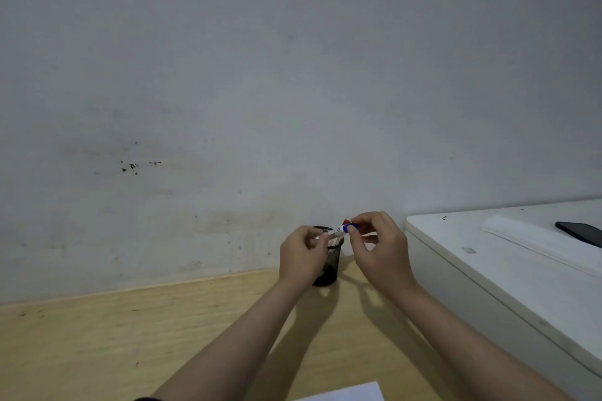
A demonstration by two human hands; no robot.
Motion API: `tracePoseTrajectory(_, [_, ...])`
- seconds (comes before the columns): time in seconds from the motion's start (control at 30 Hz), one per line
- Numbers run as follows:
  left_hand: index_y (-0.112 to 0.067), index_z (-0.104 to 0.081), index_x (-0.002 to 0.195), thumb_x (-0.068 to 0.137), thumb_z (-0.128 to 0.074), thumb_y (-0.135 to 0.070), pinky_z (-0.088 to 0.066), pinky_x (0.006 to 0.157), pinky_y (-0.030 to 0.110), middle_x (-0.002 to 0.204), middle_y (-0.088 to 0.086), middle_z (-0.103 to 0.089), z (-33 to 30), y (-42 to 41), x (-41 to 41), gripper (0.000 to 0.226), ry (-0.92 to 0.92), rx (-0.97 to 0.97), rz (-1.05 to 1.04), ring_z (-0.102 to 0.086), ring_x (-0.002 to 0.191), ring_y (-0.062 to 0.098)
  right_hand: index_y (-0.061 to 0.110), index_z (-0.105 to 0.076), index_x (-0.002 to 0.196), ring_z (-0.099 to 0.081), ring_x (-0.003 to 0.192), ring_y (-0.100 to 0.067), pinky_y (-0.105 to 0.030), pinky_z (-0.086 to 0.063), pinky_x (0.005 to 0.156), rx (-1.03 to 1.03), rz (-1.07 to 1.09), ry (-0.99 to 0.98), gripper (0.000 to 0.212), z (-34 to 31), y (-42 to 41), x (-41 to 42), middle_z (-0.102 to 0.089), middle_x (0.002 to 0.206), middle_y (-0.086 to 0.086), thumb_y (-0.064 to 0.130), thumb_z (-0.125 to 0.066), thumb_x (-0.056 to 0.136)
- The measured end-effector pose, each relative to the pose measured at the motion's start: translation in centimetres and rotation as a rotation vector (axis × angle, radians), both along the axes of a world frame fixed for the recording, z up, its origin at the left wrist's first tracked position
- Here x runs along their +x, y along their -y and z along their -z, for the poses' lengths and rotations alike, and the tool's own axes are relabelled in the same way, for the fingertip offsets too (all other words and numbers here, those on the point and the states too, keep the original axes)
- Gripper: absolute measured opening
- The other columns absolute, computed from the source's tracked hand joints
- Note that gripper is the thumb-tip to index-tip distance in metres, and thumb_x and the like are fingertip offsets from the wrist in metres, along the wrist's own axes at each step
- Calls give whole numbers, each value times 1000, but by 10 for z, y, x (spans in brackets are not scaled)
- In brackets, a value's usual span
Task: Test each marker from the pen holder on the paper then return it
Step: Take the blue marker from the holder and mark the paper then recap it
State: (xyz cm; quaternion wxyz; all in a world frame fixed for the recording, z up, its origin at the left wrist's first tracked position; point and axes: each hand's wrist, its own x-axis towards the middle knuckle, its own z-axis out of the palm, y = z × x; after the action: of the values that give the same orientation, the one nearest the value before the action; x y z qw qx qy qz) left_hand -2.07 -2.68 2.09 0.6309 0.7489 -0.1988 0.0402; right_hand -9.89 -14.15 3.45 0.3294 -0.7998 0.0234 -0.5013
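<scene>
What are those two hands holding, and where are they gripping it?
A marker: the left hand grips its white barrel, and the right hand pinches its blue cap end, above the pen holder.

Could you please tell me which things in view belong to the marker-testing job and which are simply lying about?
Belonging to the job:
- white marker with a blue cap, held by the left hand and the right hand
- black mesh pen holder
- white sheet of paper

Lying about:
- black flat phone
- white flat folder
- white cabinet

Black mesh pen holder (329, 265), wooden desk (130, 335)
</scene>
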Motion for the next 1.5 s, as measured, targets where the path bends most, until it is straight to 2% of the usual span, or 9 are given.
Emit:
tracePoseTrajectory(0.1, [-13, -63, 93, 84, -61, -23, -56, 70, 35, 79, 13, -74, -18, -11, -21, 14, -174, -177, 101, -72, 74, 25, 11, -65, 86, -63, 81, -10, -23, -56, 69, -53, -59, 54, 12, 2, -18, -25, -62, 84, -2, 1, -67, 81])
tracePoseTrajectory(0.3, [-9, -64, 95, 77, -69, -12, -55, 70, 34, 76, 13, -68, -41, -45, -50, 19, -355, -347, 84, -64, 66, 22, 7, -65, 85, -62, 80, -11, -34, -58, 70, -51, -197, 44, 10, 9, -52, -53, -61, 82, -3, 0, -67, 77])
tracePoseTrajectory(0.5, [-8, -63, 91, 74, -65, 1, -56, 77, 38, 77, 10, -65, -51, -89, -66, 19, -235, -265, 94, -64, 72, 21, 29, -65, 87, -65, 74, -4, -16, -53, 65, 202, -205, 15, 23, -7, -76, -61, -65, 86, 6, 8, -69, 80])
tracePoseTrajectory(0.63, [-7, -65, 81, 73, -66, 2, -56, 66, 29, 71, 6, -65, -48, -112, -79, 12, -103, -141, 126, -62, 66, 18, 19, -65, 106, -58, 62, -3, -11, -47, 60, 315, -218, -50, 24, -21, -92, -54, -62, 73, 1, 17, -69, 82])
tracePoseTrajectory(0.9, [-6, -65, 87, 76, -72, -8, -50, 65, 26, 82, 10, -68, -43, -140, -99, 13, 32, -50, 183, -61, 71, 18, 22, -62, 90, -69, 83, -27, -48, -56, 82, 510, -315, -104, 11, -31, -123, -53, -67, 77, 2, 26, -69, 82])
tracePoseTrajectory(1.07, [-7, -68, 82, 71, -77, -9, -47, 62, 22, 74, 6, -65, -30, -164, -95, 14, 29, 85, 84, -59, 68, 18, 19, -63, 96, -69, 89, -24, -49, -56, 85, 581, -378, -66, 19, -30, -129, -54, -68, 85, 3, 28, -71, 81])
tracePoseTrajectory(1.2, [-3, -71, 85, 72, -77, -6, -51, 64, 19, 73, 7, -69, -30, -172, -94, 14, 42, 67, 101, -63, 67, 16, 20, -65, 77, -66, 66, -27, -46, -57, 68, 474, -391, -240, 18, -21, -139, -54, -69, 70, -12, 37, -70, 80])
tracePoseTrajectory(1.3, [-5, -72, 87, 78, -71, -11, -49, 65, 23, 74, 10, -70, -29, -176, -90, 10, 60, 160, 115, -64, 69, 18, 5, -63, 72, -54, 41, -10, -31, -46, 50, 439, -390, -319, 32, -17, -142, -50, -58, 51, -5, 34, -65, 85])
tracePoseTrajectory(1.5, [-5, -71, 87, 86, -58, -9, -48, 68, 26, 72, 7, -68, -13, -193, -74, 14, 56, 340, 144, -62, 66, 15, -4, -60, 81, -45, 35, -3, -14, -38, 39, 525, -472, -287, 27, -20, -129, -48, -50, 55, -5, 21, -58, 91])
